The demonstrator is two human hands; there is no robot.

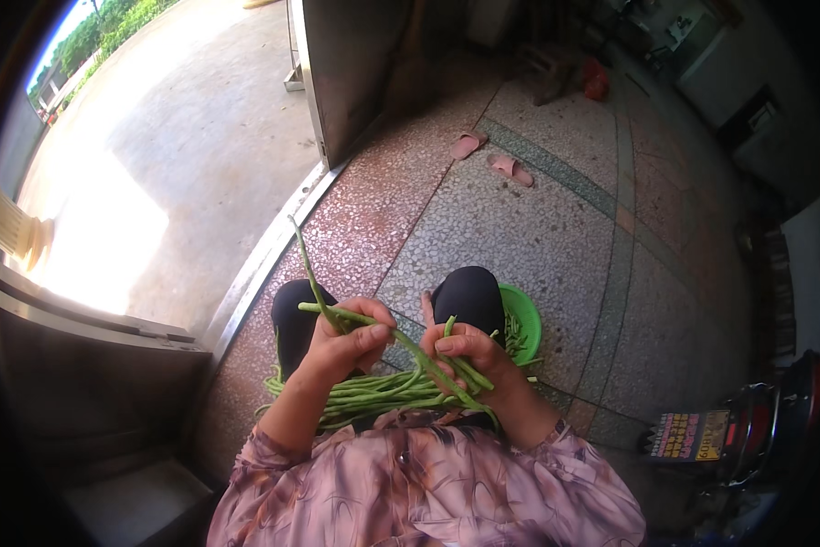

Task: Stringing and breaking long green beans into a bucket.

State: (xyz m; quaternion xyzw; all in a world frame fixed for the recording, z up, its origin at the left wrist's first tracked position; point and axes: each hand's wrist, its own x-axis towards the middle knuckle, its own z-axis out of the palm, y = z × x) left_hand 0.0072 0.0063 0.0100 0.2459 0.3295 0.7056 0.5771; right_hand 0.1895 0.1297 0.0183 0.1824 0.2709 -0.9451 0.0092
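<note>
My left hand point(352, 338) pinches a long green yardlong bean point(413, 345) between thumb and fingers. One end of the bean sticks out to the left, and a thin tail rises up beyond the hand. Several short bean pieces point(468, 372) are gripped in my right hand point(471, 349), beside the long bean. A heap of whole yardlong beans point(376, 396) lies across my lap, partly behind my forearms. Past my right knee stands a green plastic basket point(534, 321) holding cut bean pieces point(514, 335); the knee hides part of it.
Two pink slippers point(469, 145) lie apart on the terrazzo floor point(519, 232). An open door point(348, 75) and metal sill point(273, 253) are at the left, with sunlit concrete beyond. A vehicle's rear with a plate point(711, 434) is at the right. A red bag point(595, 78) lies farther back.
</note>
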